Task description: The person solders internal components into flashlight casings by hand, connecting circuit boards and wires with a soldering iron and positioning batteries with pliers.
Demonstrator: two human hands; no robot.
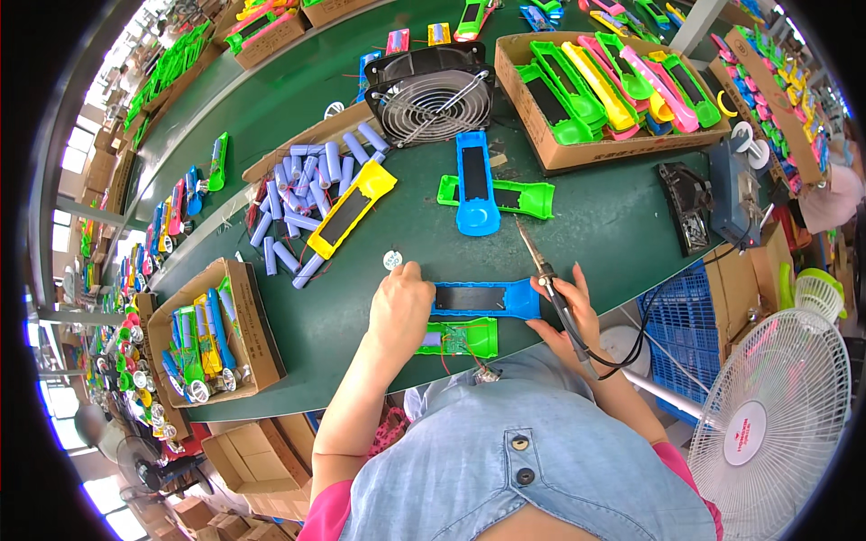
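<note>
A blue plastic casing (476, 299) with a dark strip inside lies crosswise at the table's near edge. My left hand (400, 308) is closed in a fist against its left end; what the fingers hold, if anything, is hidden. In my right hand (575, 311) is a soldering iron (547, 269), its tip pointing away and left, while my fingers also touch the casing's right end. Just nearer lies a green casing (478, 337) holding a purple cell, a small circuit board and red wires. A small round white disc (392, 260) sits beyond my left hand.
Purple battery cells (311, 180) lie heaped at left centre beside a yellow casing (352, 209). Another blue casing (474, 185) crosses a green casing (532, 199). A black fan (431, 99) stands behind. Cartons (577, 155) (262, 325) hold casings; a soldering station (735, 198) is right.
</note>
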